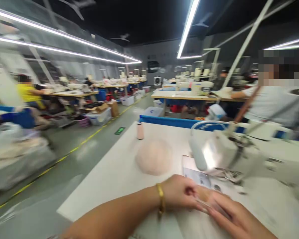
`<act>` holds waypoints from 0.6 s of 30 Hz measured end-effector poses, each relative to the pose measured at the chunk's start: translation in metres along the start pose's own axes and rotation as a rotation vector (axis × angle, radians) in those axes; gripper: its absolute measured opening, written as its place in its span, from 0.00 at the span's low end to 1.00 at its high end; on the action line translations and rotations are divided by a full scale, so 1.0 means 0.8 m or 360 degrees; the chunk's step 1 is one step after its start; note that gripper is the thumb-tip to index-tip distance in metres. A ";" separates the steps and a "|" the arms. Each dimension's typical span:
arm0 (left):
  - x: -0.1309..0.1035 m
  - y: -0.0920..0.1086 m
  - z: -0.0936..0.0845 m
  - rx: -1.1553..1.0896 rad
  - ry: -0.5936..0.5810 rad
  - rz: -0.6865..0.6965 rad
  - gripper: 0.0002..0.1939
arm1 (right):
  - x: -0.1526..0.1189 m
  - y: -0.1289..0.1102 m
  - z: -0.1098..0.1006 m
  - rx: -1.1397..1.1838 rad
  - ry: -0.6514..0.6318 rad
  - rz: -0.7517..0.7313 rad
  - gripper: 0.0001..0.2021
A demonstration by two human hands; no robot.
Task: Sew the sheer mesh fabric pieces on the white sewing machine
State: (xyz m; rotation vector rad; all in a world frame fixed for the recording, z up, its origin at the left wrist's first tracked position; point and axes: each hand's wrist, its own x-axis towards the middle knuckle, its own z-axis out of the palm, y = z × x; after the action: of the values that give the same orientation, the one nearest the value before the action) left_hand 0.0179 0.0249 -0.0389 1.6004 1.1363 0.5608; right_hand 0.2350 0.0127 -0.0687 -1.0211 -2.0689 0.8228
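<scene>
My left hand (178, 192), with a gold bracelet (160, 198) at the wrist, is closed on a small pale piece (201, 205). My right hand (230, 212) meets it from the right, its fingers also on that piece. Blur keeps me from telling whether it is fabric. Both hands are low over the white tabletop (109, 179), in front of the sewing machine (219, 149). A round beige piece (153, 157), smeared by motion, lies beyond my left hand. Just past my fingers is a flat rectangular item (196, 174), partly covered by the left hand.
A pink thread cone (140, 131) stands near the table's far left corner. Plastic-wrapped goods (20, 159) sit on the floor at left, beside a yellow-lined aisle (82, 143). A person in a white top (276, 103) works at right. More sewing tables (184, 94) stand beyond.
</scene>
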 end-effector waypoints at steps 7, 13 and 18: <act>0.008 0.003 -0.003 -0.0155 -0.0082 -0.0101 0.14 | 0.012 -0.018 -0.040 0.0110 -0.0303 0.0363 0.12; 0.006 0.012 0.004 0.0056 -0.0048 -0.0050 0.18 | 0.013 -0.021 -0.033 0.0214 -0.0142 0.0345 0.09; 0.006 0.015 0.005 0.0186 -0.0118 0.0276 0.20 | 0.013 -0.024 -0.027 0.0197 -0.0059 0.0296 0.04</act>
State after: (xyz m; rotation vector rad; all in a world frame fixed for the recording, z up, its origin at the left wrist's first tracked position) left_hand 0.0279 0.0274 -0.0298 1.8178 0.9969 0.5508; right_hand 0.2393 0.0171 -0.0390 -1.1493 -1.9472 1.0569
